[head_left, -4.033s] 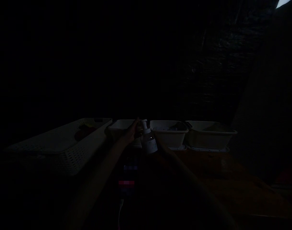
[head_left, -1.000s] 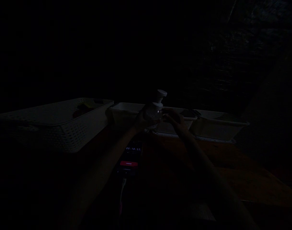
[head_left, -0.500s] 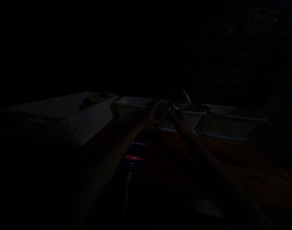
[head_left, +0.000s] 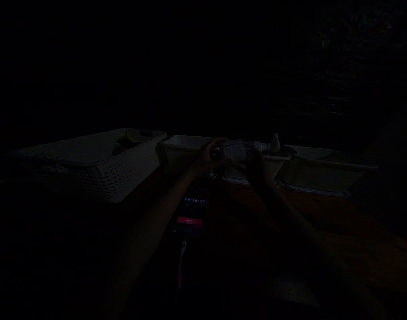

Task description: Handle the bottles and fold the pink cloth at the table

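Now the bottle [head_left: 234, 151] is lying sideways, no longer upright, by the middle tub [head_left: 276, 166], fingers of left hand [head_left: 203, 163] and right hand [head_left: 257, 166] curling around it, seemingly turning its side into view.

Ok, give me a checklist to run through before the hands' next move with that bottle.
1. Bottle upright: not ok; it is tipped onto its side, with the pump toward the right.
2. Left hand on the bottle: ok; it is around the base end.
3. Right hand grip: cannot tell; it is near the pump end, but its fingers are lost in the dark.
4. Light: not ok; most of the scene is nearly black.
5. Phone screen lit: ok; it shows a running-time display.
6. Bottle's print readable: not ok; too dark.
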Available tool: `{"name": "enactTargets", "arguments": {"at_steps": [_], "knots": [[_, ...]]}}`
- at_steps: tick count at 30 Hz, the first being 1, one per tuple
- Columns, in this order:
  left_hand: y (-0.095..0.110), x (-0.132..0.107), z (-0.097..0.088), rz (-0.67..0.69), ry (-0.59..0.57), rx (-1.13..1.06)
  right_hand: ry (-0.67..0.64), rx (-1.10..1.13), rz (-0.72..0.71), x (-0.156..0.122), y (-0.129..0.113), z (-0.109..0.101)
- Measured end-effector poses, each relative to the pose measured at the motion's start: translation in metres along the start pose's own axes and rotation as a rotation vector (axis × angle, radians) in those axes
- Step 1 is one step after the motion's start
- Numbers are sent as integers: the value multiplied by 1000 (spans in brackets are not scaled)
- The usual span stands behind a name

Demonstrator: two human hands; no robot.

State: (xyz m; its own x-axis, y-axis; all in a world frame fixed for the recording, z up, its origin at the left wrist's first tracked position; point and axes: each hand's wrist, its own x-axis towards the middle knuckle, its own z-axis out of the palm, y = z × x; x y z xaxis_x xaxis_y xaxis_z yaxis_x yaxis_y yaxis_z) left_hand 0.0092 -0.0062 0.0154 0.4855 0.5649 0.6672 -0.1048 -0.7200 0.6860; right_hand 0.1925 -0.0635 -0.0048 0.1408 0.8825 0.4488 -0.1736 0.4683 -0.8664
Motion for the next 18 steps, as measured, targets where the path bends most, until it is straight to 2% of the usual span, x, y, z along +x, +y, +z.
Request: {"name": "enactTargets", "arguments": {"at_steps": [3,7,10,15,18], "knots": [[8,-2,1,106,11,100,2,203,183,-4,-7,6],[12,-5,3,189,-37,126,-78,310,273,-5,-10,9],[10,-5,5,205,-35,131,-63,318,256,-3,-9,10],[8,-6,3,149,-52,145,-70,184,178,-3,-8,10],[7,-7,2,140,-67,168,-37,-36,78,-3,-5,8]]}}
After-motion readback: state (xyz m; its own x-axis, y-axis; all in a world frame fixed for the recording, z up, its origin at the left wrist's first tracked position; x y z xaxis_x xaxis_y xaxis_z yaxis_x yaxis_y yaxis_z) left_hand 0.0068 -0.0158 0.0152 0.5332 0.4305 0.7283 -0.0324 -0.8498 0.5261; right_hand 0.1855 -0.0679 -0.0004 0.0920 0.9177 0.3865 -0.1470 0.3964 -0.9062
